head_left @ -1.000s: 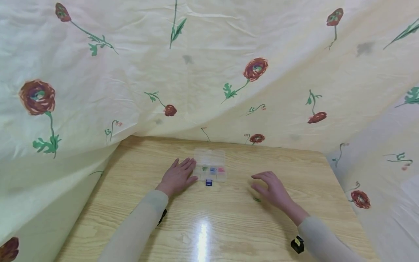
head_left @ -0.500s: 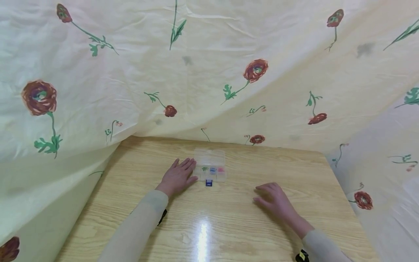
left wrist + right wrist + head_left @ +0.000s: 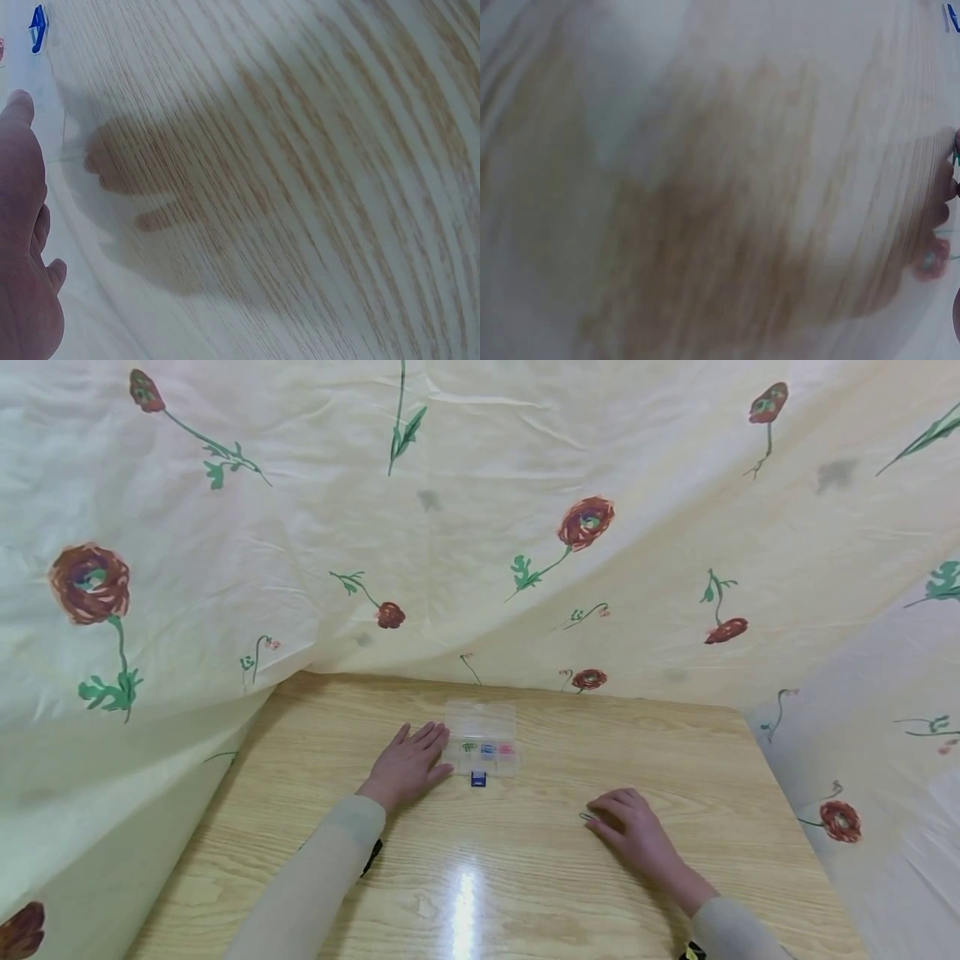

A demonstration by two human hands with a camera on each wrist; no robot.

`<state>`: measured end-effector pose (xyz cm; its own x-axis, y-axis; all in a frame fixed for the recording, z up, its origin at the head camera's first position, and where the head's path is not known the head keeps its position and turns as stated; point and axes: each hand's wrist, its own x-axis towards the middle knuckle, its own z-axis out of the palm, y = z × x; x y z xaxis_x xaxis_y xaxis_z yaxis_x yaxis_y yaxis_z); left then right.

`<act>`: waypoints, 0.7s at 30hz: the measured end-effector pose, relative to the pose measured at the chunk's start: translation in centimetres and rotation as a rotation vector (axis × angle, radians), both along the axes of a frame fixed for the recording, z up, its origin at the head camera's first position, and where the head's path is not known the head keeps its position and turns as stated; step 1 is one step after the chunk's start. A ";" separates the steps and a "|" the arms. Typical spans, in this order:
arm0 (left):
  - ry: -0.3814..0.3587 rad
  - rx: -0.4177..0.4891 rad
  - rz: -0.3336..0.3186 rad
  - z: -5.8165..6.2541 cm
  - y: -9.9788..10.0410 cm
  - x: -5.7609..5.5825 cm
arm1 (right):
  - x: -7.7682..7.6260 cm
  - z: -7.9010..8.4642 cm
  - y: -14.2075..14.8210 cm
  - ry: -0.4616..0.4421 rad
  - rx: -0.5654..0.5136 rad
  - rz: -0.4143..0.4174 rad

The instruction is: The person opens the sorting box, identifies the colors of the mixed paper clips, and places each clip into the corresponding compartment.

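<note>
A clear plastic compartment box (image 3: 452,760) lies on the table with its transparent lid (image 3: 480,720) folded back. Green clips (image 3: 469,747), blue clips (image 3: 488,749) and pink clips (image 3: 507,749) sit in separate compartments, and a blue latch (image 3: 478,779) is at its front. My left hand (image 3: 408,766) rests with straight fingers at the box's left side; the left wrist view shows its edge and the blue latch (image 3: 37,30). To the right of the box, my right hand (image 3: 636,831) pinches a small green paper clip (image 3: 585,817) between thumb and index fingertips, low over the wood.
The wooden table (image 3: 540,893) reaches back to a hanging flowered cloth (image 3: 465,527), which also drapes along the left and right sides. A bright light reflection (image 3: 465,910) lies on the tabletop near the front.
My right hand has come down and back toward me to the paper clip on the table, and its fingertips have closed on it. The left hand and box have stayed put.
</note>
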<state>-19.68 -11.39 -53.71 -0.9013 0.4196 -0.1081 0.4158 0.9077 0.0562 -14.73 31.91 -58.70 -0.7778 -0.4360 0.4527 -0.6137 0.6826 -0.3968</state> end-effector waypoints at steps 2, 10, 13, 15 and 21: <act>-0.004 -0.002 0.002 0.0 0.0 0.0 | 0.1 0.0 -0.1 0.014 -0.011 0.007; -0.019 -0.004 0.002 -0.1 -0.1 0.0 | -0.1 -0.4 -0.6 0.077 -0.023 0.031; -0.019 -0.013 0.000 -0.2 -0.2 0.0 | -0.1 -0.5 -0.7 0.089 -0.021 0.038; -0.017 -0.017 0.000 -0.3 -0.2 0.1 | 0.0 -0.5 -0.7 0.084 -0.020 0.041; -0.012 -0.016 -0.004 -0.1 -0.2 0.2 | 0.1 -0.3 -1.0 0.106 0.016 0.041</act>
